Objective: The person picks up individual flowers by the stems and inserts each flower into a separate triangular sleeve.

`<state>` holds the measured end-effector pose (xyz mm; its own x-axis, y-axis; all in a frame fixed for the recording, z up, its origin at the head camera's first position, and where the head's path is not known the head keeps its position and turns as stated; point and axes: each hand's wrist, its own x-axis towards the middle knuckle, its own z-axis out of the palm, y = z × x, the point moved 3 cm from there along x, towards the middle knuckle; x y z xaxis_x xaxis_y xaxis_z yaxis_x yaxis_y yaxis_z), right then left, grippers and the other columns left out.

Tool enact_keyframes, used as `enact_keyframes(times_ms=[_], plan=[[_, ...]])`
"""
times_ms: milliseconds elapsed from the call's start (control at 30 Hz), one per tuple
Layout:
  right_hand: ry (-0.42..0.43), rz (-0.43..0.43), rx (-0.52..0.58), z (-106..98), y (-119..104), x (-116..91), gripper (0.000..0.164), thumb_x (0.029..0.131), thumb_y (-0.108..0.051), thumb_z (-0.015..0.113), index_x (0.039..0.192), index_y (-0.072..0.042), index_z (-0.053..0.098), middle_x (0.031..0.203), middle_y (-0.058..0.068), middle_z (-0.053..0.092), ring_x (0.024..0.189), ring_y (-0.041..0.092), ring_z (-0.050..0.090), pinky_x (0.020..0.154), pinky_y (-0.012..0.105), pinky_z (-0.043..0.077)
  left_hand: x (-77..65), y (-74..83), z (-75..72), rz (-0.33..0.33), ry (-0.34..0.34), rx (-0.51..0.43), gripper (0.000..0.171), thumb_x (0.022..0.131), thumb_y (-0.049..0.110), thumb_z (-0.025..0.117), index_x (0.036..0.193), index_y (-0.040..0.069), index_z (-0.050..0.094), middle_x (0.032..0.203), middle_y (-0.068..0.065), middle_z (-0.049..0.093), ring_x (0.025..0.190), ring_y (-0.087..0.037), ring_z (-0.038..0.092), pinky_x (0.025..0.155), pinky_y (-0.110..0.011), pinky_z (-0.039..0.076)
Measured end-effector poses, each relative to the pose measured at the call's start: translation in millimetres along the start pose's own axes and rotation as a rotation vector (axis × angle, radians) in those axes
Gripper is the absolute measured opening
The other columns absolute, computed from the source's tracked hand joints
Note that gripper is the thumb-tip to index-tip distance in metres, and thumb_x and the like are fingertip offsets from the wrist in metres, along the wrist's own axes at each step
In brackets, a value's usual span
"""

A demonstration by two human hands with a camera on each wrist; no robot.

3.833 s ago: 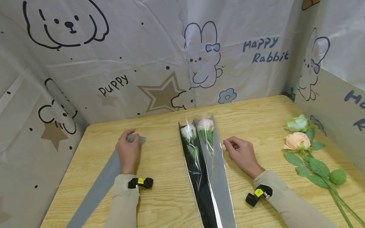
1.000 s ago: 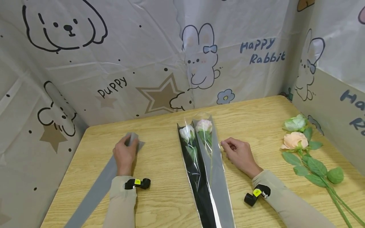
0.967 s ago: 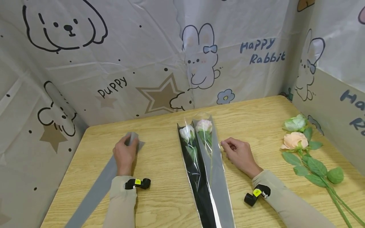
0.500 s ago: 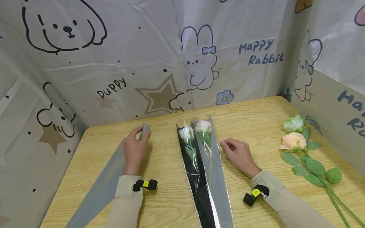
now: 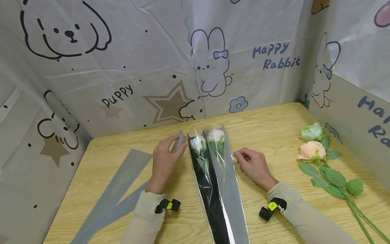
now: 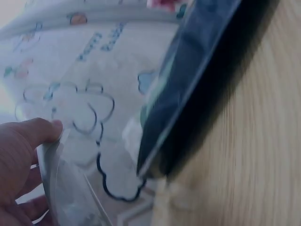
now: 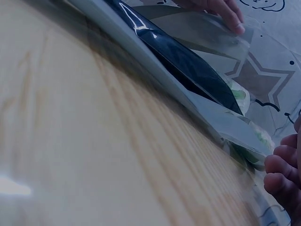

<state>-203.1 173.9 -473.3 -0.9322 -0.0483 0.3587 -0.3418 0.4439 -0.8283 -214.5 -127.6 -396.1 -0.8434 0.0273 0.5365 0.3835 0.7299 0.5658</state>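
My left hand pinches the top end of a grey, clear-fronted flower sleeve between thumb and fingers, lifted beside the black sleeve. Another grey sleeve lies flat at the left; the two overlap toward the bottom. In the left wrist view the held sleeve shows its see-through film. A black sleeve with a white rose lies against a grey sleeve with a pale pink rose. My right hand rests by that sleeve's right edge, fingers loosely curled around nothing.
Two loose stemmed flowers lie at the right: a peach rose and a pale green one. Behind the wooden table hangs a cartoon-printed cloth, which also closes off both sides.
My left hand has raised the top end of one grey sleeve and carried it right, toward the black sleeve, uncovering the grey sleeve beneath. My right hand stays in place.
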Motion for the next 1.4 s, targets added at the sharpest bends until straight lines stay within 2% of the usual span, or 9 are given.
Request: enact_keyframes(times_ms=[167, 300, 400, 600, 767, 900, 1067, 1233, 1400], plan=[[-0.019, 0.059, 0.054, -0.6, -1.2, 0.0, 0.025, 0.104, -0.03, 0.065, 0.092, -0.01, 0.076, 0.068, 0.01, 0.068, 0.046, 0.007, 0.057, 0.039, 0.023, 0.048, -4.3, 24.6, 4.3, 0.159, -0.015, 0.014, 0.039, 0.091, 0.027, 0.081, 0.121, 0.003, 0.074, 0.119, -0.016, 0.077, 0.11, -0.034, 0.072, 0.09, -0.052, 0.06], [-0.046, 0.102, 0.131, -1.5, -3.3, 0.2, 0.028, 0.104, -0.03, 0.064, 0.094, -0.007, 0.075, 0.07, 0.016, 0.067, 0.046, 0.01, 0.057, 0.039, 0.027, 0.049, -9.0, 38.1, 7.3, 0.244, -0.019, 0.002, 0.04, 0.089, 0.025, 0.083, 0.12, 0.003, 0.074, 0.111, -0.015, 0.077, 0.1, -0.029, 0.073, 0.08, -0.045, 0.063], [-0.062, 0.13, 0.204, -2.1, -3.5, 0.2, 0.029, 0.104, -0.029, 0.064, 0.095, -0.003, 0.074, 0.07, 0.017, 0.065, 0.046, 0.012, 0.056, 0.039, 0.028, 0.049, -13.4, 46.7, 11.9, 0.295, -0.046, -0.004, 0.039, 0.089, 0.024, 0.083, 0.12, 0.003, 0.074, 0.106, -0.014, 0.077, 0.093, -0.025, 0.073, 0.075, -0.04, 0.064], [-0.106, 0.133, 0.357, -0.8, -1.0, 2.4, 0.031, 0.104, -0.021, 0.063, 0.097, 0.008, 0.07, 0.069, 0.003, 0.066, 0.052, 0.009, 0.06, 0.043, 0.03, 0.053, -24.1, 64.1, 26.5, 0.393, -0.108, 0.025, 0.037, 0.088, 0.023, 0.084, 0.119, 0.005, 0.074, 0.106, -0.011, 0.077, 0.092, -0.022, 0.074, 0.075, -0.034, 0.065], [-0.241, 0.084, 0.496, 4.0, -1.2, 2.4, 0.033, 0.106, -0.014, 0.058, 0.103, 0.018, 0.066, 0.075, -0.003, 0.069, 0.058, 0.008, 0.064, 0.047, 0.031, 0.057, -35.8, 74.2, 40.2, 0.46, -0.156, 0.066, 0.035, 0.09, 0.026, 0.083, 0.119, 0.008, 0.075, 0.108, -0.007, 0.078, 0.096, -0.02, 0.074, 0.079, -0.031, 0.064], [-0.308, 0.076, 0.55, 5.9, -2.4, 1.3, 0.033, 0.108, -0.015, 0.055, 0.104, 0.015, 0.068, 0.08, -0.001, 0.071, 0.061, 0.008, 0.067, 0.05, 0.032, 0.059, -44.6, 79.3, 50.4, 0.487, -0.227, 0.121, 0.036, 0.093, 0.031, 0.079, 0.122, 0.01, 0.074, 0.114, -0.004, 0.077, 0.1, -0.017, 0.073, 0.083, -0.027, 0.063], [-0.338, 0.076, 0.56, 5.6, -4.2, 0.3, 0.024, 0.108, -0.015, 0.053, 0.1, -0.002, 0.072, 0.075, -0.004, 0.069, 0.062, 0.008, 0.068, 0.052, 0.031, 0.06, -51.3, 84.6, 56.9, 0.497, -0.298, 0.173, 0.038, 0.095, 0.037, 0.076, 0.125, 0.014, 0.073, 0.118, 0.0, 0.076, 0.104, -0.014, 0.072, 0.087, -0.025, 0.062], [-0.356, 0.078, 0.556, 4.5, -6.5, -2.0, 0.019, 0.105, -0.011, 0.057, 0.098, -0.011, 0.075, 0.074, -0.009, 0.066, 0.063, 0.004, 0.065, 0.056, 0.029, 0.06, -53.5, 87.8, 58.4, 0.515, -0.314, 0.186, 0.041, 0.093, 0.042, 0.076, 0.123, 0.014, 0.074, 0.116, 0.001, 0.077, 0.107, -0.015, 0.072, 0.093, -0.027, 0.061], [-0.338, 0.122, 0.574, 4.8, -6.8, -3.5, 0.018, 0.099, -0.003, 0.059, 0.096, -0.009, 0.076, 0.071, -0.012, 0.064, 0.059, 0.0, 0.055, 0.055, 0.026, 0.059, -52.0, 85.7, 58.6, 0.457, -0.324, 0.13, 0.049, 0.089, 0.047, 0.078, 0.123, 0.012, 0.075, 0.116, -0.001, 0.077, 0.11, -0.016, 0.073, 0.097, -0.028, 0.06]])
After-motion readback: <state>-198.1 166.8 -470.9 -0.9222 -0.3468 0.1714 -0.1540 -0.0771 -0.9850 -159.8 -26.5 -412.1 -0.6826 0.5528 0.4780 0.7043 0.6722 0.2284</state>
